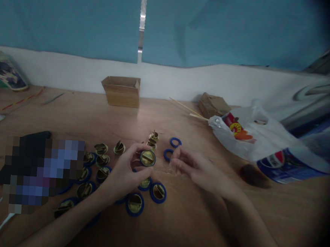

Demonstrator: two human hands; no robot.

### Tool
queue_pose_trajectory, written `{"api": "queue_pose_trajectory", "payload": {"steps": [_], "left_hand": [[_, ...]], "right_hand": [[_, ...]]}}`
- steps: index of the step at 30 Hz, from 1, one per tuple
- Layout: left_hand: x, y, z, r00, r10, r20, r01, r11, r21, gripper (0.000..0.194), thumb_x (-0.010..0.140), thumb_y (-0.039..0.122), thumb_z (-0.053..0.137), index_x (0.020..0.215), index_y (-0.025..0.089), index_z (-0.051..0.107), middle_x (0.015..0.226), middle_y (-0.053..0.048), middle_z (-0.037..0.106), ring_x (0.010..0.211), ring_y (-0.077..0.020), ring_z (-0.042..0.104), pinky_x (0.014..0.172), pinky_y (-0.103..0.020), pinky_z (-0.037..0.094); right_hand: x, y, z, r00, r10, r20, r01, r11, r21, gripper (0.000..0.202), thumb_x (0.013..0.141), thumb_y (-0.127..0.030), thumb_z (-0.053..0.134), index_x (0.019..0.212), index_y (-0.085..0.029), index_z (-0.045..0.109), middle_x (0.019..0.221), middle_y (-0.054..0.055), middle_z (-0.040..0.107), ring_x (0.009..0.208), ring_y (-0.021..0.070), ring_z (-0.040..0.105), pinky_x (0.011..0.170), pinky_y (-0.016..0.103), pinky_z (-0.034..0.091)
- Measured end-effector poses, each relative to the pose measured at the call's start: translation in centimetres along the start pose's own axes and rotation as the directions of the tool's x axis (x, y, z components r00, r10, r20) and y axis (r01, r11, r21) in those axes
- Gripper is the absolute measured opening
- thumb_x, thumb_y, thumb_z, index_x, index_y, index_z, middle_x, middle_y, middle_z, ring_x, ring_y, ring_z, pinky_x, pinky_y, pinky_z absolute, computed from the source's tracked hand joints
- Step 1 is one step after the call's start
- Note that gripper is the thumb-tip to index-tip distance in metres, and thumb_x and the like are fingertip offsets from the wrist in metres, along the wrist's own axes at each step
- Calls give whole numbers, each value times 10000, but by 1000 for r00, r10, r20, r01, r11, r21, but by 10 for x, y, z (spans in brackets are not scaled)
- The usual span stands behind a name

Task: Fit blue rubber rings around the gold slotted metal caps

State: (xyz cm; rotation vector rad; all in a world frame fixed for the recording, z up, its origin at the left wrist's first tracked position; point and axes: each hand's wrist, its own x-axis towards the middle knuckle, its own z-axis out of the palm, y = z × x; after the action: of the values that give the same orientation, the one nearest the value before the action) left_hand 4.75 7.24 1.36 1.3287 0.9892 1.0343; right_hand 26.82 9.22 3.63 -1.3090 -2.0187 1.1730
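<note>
My left hand (pixel 130 172) pinches a round brass-coloured fitting (pixel 148 158) with a dark blue rim, its slotted face turned up. To its right, my right hand (pixel 189 163) is closed at the fingertips; whatever lies between them is too small to make out. Two loose blue rings (pixel 175 142) rest just beyond those fingers. Bare brass fittings (pixel 119 147) stand behind my left hand. Several blue-rimmed fittings (pixel 135 204) lie on the wooden table (pixel 191 227) in front of and left of my left hand.
An open cardboard box (pixel 123 96) stands near the wall. A crumpled brown carton (pixel 213 105), thin sticks (pixel 187 107), a white plastic bag (pixel 254 144) and a Pepsi bottle (pixel 289 166) are at the right. A pixelated device (pixel 45 171) with white cables lies left.
</note>
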Motion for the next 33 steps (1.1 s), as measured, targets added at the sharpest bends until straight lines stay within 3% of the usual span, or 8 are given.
{"api": "queue_pose_trajectory", "payload": {"steps": [3, 7, 11, 16, 20, 26, 33], "left_hand": [[0, 0, 1, 1000, 14, 7, -14, 1000, 19, 344, 738, 109, 637, 1051, 196, 525, 945, -22, 610, 871, -154, 609, 727, -276, 507], [0, 1, 1, 1000, 30, 9, -31, 999, 36, 344, 735, 109, 637, 1053, 186, 528, 969, -39, 619, 893, -171, 619, 725, -283, 516], [-1, 2, 2, 998, 58, 0, -58, 995, 78, 351, 734, 101, 643, 1056, 186, 531, 972, -42, 634, 891, -175, 637, 689, -260, 523], [-4, 2, 2, 991, 135, -3, -132, 974, 181, 403, 740, 89, 649, 1114, 190, 539, 1026, -58, 645, 929, -197, 654, 693, -261, 552], [-3, 0, 2, 983, 181, -41, -168, 963, 209, 474, 724, 109, 686, 1164, 196, 533, 1133, -81, 612, 997, -224, 642, 689, -274, 581], [-4, 0, 1, 983, 183, 5, -178, 951, 251, 402, 740, 173, 723, 1110, 191, 565, 972, -45, 637, 848, -180, 652, 685, -280, 585], [-5, 3, 2, 979, 202, 10, -196, 937, 289, 411, 724, 165, 744, 1097, 198, 574, 956, -40, 663, 824, -178, 660, 670, -276, 574]], "right_hand": [[2, -6, 7, 1000, 0, -10, 3, 967, 256, 196, 897, -375, 541, 803, -216, 474, 634, -34, 535, 559, 120, 513, 533, 258, 401], [5, -8, 18, 1000, -8, 5, 6, 914, 407, 202, 861, -381, 612, 857, -212, 502, 640, -53, 511, 552, 106, 497, 530, 249, 405], [7, -10, 23, 1000, -17, 20, 8, 916, 401, 180, 870, -351, 598, 958, -194, 583, 705, -34, 538, 585, 107, 512, 553, 254, 417], [7, -13, 22, 998, -34, -45, 48, 930, 365, 163, 876, -345, 606, 842, -186, 613, 702, -22, 569, 623, 109, 531, 582, 247, 421], [6, -14, 18, 995, -12, -95, 44, 938, 343, 207, 858, -370, 641, 782, -178, 629, 650, -38, 539, 563, 82, 485, 516, 215, 371], [2, -20, 15, 998, 65, 22, -66, 822, 566, 204, 839, -374, 679, 819, -180, 622, 618, -39, 616, 490, 73, 552, 472, 193, 435], [6, -13, 24, 985, 35, 169, -150, 653, 742, 250, 882, -399, 626, 834, -154, 634, 709, 21, 704, 607, 92, 665, 542, 182, 507]]}}
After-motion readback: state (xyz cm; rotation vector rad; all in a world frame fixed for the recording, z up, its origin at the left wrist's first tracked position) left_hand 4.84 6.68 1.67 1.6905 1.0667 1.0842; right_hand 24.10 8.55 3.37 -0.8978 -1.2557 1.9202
